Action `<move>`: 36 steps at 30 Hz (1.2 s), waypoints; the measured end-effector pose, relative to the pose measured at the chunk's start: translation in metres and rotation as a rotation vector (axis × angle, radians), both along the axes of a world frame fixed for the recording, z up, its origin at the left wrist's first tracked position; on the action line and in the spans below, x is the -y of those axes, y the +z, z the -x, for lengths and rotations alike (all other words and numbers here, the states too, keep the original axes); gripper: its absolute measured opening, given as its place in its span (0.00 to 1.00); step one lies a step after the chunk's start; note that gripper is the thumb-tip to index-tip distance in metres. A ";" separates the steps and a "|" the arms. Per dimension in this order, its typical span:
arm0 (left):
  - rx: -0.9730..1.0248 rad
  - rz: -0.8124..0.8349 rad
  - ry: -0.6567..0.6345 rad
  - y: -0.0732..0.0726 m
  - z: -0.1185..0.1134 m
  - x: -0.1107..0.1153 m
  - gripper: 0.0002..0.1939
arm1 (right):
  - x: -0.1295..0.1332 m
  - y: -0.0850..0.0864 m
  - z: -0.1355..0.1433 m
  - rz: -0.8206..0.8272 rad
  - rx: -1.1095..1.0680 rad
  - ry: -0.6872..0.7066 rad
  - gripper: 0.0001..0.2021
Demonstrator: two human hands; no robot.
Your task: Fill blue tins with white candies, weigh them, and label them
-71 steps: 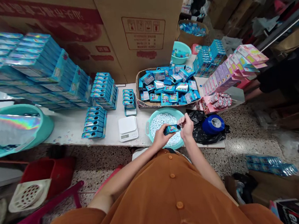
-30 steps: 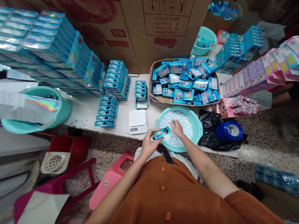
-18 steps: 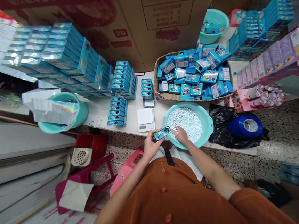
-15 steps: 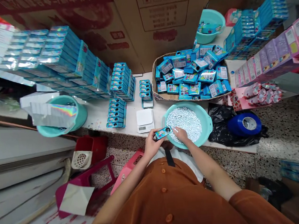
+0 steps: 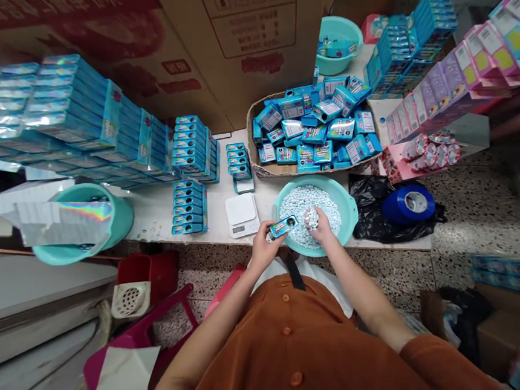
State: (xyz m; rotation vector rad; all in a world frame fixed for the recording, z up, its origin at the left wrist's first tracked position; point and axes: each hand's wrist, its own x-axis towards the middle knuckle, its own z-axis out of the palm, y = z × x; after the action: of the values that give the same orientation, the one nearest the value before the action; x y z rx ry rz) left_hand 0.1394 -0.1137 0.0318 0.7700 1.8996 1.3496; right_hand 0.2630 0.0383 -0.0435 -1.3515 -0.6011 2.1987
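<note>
My left hand (image 5: 264,245) is closed around a small blue box (image 5: 283,227), held tilted beside the rim of a turquoise basin (image 5: 350,211). Small white pellets (image 5: 303,200) fill the bottom of that basin. Over them, my right hand (image 5: 321,226) is cupped with a heap of the pellets in its fingers. A white scale (image 5: 242,211) lies on the table left of the basin. Behind the basin stands an open carton (image 5: 258,169) full of blue boxes (image 5: 340,128).
Stacked blue boxes (image 5: 70,108) line the left, above another turquoise basin (image 5: 123,216). Blue tape (image 5: 393,206) lies on a black bag (image 5: 367,201) at right. Large cardboard boxes (image 5: 227,88) stand behind. A red bin (image 5: 164,276) is on the floor.
My right hand has moved from the box's open end to over the middle of the basin and now holds a heap of pellets. The view has shifted to the right.
</note>
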 end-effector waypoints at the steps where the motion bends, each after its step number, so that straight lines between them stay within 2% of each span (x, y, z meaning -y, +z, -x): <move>1: -0.006 0.005 -0.015 0.000 -0.001 -0.001 0.18 | -0.005 0.010 -0.002 0.055 -0.066 -0.006 0.13; 3: -0.027 0.010 -0.040 0.001 -0.004 -0.003 0.18 | -0.013 0.031 -0.004 0.108 -0.174 -0.047 0.10; 7: -0.078 0.007 -0.076 0.006 -0.012 -0.010 0.17 | -0.019 0.073 -0.001 0.051 -0.261 -0.148 0.09; 11: -0.125 -0.004 -0.168 0.011 -0.020 -0.018 0.17 | -0.011 0.096 0.006 -0.026 -0.270 -0.211 0.14; 15: -0.151 0.015 -0.224 0.013 -0.025 -0.024 0.17 | -0.001 0.101 0.009 -0.132 -0.194 -0.267 0.17; 19: -0.106 0.044 -0.156 0.010 -0.031 -0.028 0.18 | 0.003 0.104 0.008 -0.160 -0.194 -0.252 0.16; 21: -0.100 0.036 -0.138 0.010 -0.033 -0.029 0.18 | 0.003 0.106 0.007 -0.163 -0.202 -0.235 0.16; 26: -0.131 0.000 -0.204 0.013 -0.033 -0.032 0.16 | 0.002 0.110 0.007 -0.222 -0.170 -0.247 0.17; 33: -0.122 -0.041 -0.220 0.014 -0.035 -0.037 0.17 | -0.001 0.110 0.008 -0.261 -0.085 -0.264 0.16; 36: -0.071 -0.055 -0.191 0.012 -0.033 -0.039 0.16 | -0.002 0.109 0.008 -0.303 -0.075 -0.268 0.15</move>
State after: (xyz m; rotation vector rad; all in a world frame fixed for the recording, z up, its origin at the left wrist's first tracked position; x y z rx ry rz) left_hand 0.1726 -0.0744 0.0441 1.0120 1.7977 1.2745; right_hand 0.2552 0.0405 0.0658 -1.1162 -0.6536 1.8497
